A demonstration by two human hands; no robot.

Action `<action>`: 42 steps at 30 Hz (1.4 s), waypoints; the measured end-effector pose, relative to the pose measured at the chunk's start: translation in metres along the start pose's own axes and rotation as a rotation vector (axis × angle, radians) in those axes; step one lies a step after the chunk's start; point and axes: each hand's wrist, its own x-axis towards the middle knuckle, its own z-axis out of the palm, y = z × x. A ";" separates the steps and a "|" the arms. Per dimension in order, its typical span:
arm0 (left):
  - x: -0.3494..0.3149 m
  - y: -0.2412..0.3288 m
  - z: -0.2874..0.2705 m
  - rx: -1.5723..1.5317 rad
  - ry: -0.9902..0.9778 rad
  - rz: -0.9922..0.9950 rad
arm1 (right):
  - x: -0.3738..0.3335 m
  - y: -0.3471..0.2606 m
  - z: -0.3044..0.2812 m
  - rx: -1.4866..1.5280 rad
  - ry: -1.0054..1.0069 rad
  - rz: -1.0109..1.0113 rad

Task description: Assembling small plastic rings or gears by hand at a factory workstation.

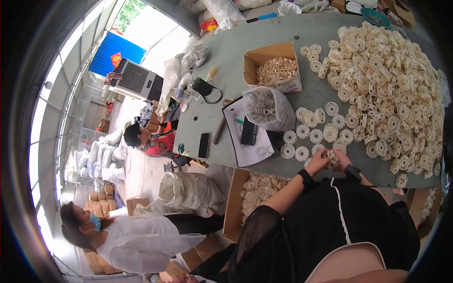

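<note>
Nearest to the camera was the person's black top [306,221], with a white trim line running down it. Beyond it, at the edge of the green-grey bench [226,56], the left hand [320,160] and the right hand [341,160] met around one cream plastic part [332,161] — the fingers of both were bent narrowly on it, so it was held between them. Its exact shape I cannot tell, because the fingers covered much of it.

Just beyond the hands lay a group of loose cream slotted discs [316,136], mostly flat, and to the right of them rose a large heap of similar wheel-like parts [391,89]. To the left of the discs stood a clear plastic bag [285,115] with metal coil springs [261,104], and behind it a cardboard box [262,55] of small cream pieces [276,70]. A black phone [248,133] lay on white paper [238,153] beside the bag.

In my judgement the held part was light and stiff, with a rather smooth surface, and its thin edges could chip if squeezed hard. It would be best taken by the outer rim, with thumb and fingertips on opposite sides — not by the slots.
</note>
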 end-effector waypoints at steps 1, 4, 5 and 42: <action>0.001 -0.003 -0.003 0.001 0.001 0.003 | -0.005 -0.004 0.005 -0.086 0.066 -0.038; 0.003 -0.005 -0.008 -0.248 -0.072 -0.263 | 0.000 -0.003 0.006 -0.300 0.092 -0.170; 0.000 -0.002 -0.008 -0.392 -0.123 -0.286 | 0.005 0.002 0.004 -0.297 0.097 -0.171; -0.003 0.041 -0.017 -0.317 -0.166 -0.088 | 0.015 -0.018 0.010 0.666 -0.173 -0.003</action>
